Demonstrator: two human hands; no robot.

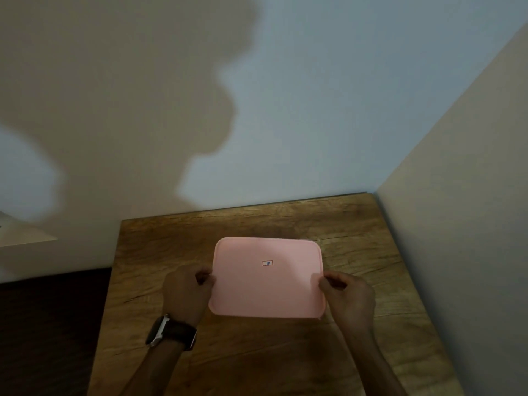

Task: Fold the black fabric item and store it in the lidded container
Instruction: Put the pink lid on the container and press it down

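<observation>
My left hand is curled closed on the left edge of the pink lid, thumb and fingers pinching its rim about halfway along. My right hand does the same on the right edge, fingers folded in with the rim caught between them. I hold the lid flat and level between both hands, its top face toward me, with a small rectangular sticker near its middle. A watch on a dark strap sits on my left wrist.

I cannot tell whether the lid rests on the container or hovers above it; the lid covers whatever lies below, and the black fabric item is hidden from me.

Under my hands is the wooden counter, its grain running across. It is pushed into a corner, with a pale wall behind it and another wall close on the right. To the left of the counter lies a dark surface that I cannot identify.
</observation>
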